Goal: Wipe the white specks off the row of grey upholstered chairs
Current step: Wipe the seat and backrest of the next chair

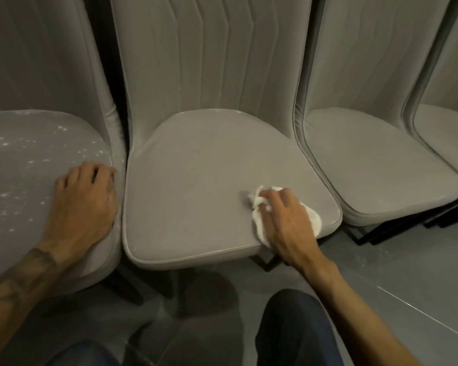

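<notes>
A row of grey upholstered chairs runs across the view. The middle chair's seat (209,180) looks nearly free of specks, with a few white bits along its back seam. My right hand (283,220) holds a crumpled white cloth (259,204) against the seat's front right corner, fingers curled over it. The left chair's seat (24,167) is dotted with white specks. My left hand (86,202) rests on that seat's right edge, its fingers bent over the rim.
Two more grey chairs (376,165) stand to the right, their seats showing no specks. Black chair legs (368,236) show under them. The grey floor (407,273) has a few white specks at right. My knees in dark trousers (288,331) are at the bottom.
</notes>
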Tool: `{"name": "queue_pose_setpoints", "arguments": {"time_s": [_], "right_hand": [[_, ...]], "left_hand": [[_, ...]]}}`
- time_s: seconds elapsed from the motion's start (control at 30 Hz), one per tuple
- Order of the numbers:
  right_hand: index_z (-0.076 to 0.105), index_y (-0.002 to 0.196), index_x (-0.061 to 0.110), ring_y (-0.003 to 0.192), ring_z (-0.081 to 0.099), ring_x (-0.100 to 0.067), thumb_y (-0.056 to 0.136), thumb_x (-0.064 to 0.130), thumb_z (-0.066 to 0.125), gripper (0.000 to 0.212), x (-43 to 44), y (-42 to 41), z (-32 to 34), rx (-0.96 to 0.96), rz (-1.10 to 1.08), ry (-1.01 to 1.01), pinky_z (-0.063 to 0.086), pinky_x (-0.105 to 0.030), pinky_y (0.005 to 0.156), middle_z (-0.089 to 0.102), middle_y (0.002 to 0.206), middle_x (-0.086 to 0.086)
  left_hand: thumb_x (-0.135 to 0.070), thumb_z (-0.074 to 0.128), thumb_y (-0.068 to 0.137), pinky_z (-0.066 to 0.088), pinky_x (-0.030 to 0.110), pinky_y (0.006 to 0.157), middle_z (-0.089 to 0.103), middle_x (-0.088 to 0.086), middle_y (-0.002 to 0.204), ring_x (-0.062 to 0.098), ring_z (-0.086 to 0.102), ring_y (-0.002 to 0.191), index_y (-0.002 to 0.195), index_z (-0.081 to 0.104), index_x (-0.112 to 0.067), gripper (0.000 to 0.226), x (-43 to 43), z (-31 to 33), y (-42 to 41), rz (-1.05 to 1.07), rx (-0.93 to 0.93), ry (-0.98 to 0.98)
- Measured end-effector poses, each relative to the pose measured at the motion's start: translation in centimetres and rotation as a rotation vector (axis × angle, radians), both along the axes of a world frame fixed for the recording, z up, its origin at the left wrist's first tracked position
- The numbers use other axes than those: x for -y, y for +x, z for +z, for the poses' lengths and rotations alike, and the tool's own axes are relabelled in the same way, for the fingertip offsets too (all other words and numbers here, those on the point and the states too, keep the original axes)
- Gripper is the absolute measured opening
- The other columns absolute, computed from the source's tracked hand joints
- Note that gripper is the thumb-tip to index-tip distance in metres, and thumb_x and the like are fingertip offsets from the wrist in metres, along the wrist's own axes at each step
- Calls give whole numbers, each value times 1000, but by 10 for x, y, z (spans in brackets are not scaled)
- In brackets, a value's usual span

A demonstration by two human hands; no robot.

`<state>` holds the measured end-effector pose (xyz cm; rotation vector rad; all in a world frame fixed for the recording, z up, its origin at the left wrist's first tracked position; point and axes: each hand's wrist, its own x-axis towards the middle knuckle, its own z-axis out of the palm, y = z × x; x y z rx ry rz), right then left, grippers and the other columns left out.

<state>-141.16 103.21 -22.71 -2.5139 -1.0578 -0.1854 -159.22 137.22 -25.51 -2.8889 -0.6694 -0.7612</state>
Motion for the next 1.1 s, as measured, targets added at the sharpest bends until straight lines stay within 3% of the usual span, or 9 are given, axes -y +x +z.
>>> {"name": "queue_pose_setpoints", "arguments": {"time_s": [0.13, 0.3, 0.4, 0.6, 0.7, 0.83, 1.1], "right_hand": [[59, 114, 18, 82, 54, -33, 93, 25, 61, 22, -17, -19, -7, 38, -145, -3, 47, -44, 73, 55, 106, -11], [53, 110, 22, 83, 48, -29, 92, 30, 59, 21, -113, -106, -21, 105, 126, 37, 40, -44, 70, 52, 106, -7], [52, 116, 24, 94, 51, -29, 97, 32, 52, 21, -124, -103, -15, 98, 265, -27, 43, -43, 80, 52, 116, -7], [53, 119, 17, 89, 53, -26, 94, 26, 47, 27, -94, -95, -13, 87, 138, -86, 49, -40, 76, 56, 111, -9], [54, 112, 13, 88, 54, -30, 92, 19, 49, 22, -145, -103, -5, 84, 267, -34, 49, -44, 76, 57, 106, -12], [49, 126, 15, 103, 53, -30, 102, 27, 37, 29, -211, -96, 1, 54, 311, -109, 41, -41, 89, 54, 120, -9], [53, 122, 16, 91, 51, -25, 101, 29, 44, 27, -148, -113, -9, 50, 631, -87, 46, -42, 82, 54, 113, -7]], "left_hand": [[-19, 38, 99, 36, 52, 77, 51, 19, 106, 38, 47, 91, 115, 57, -8, 27, 1, 2, -1, 16, 7, 2], [-18, 40, 97, 38, 50, 80, 53, 17, 106, 36, 48, 92, 110, 58, -9, 25, 6, 8, -1, 42, -26, -62], [-19, 40, 96, 39, 51, 82, 54, 16, 106, 36, 49, 94, 110, 59, -10, 25, 7, 10, 0, 51, -31, -77], [-18, 42, 95, 39, 48, 84, 54, 13, 108, 34, 51, 97, 111, 58, -12, 24, 5, 9, -2, 82, -89, -54], [-19, 45, 94, 38, 45, 87, 55, 12, 113, 33, 52, 101, 114, 58, -13, 24, 6, 11, -3, 75, -121, -83], [-30, 50, 92, 40, 44, 93, 55, 12, 122, 32, 52, 109, 122, 58, -12, 35, 7, 15, -7, 53, -165, -156], [-18, 39, 96, 40, 44, 95, 55, 10, 119, 30, 53, 109, 122, 59, -13, 33, 7, 15, -5, 96, -108, -210]]}}
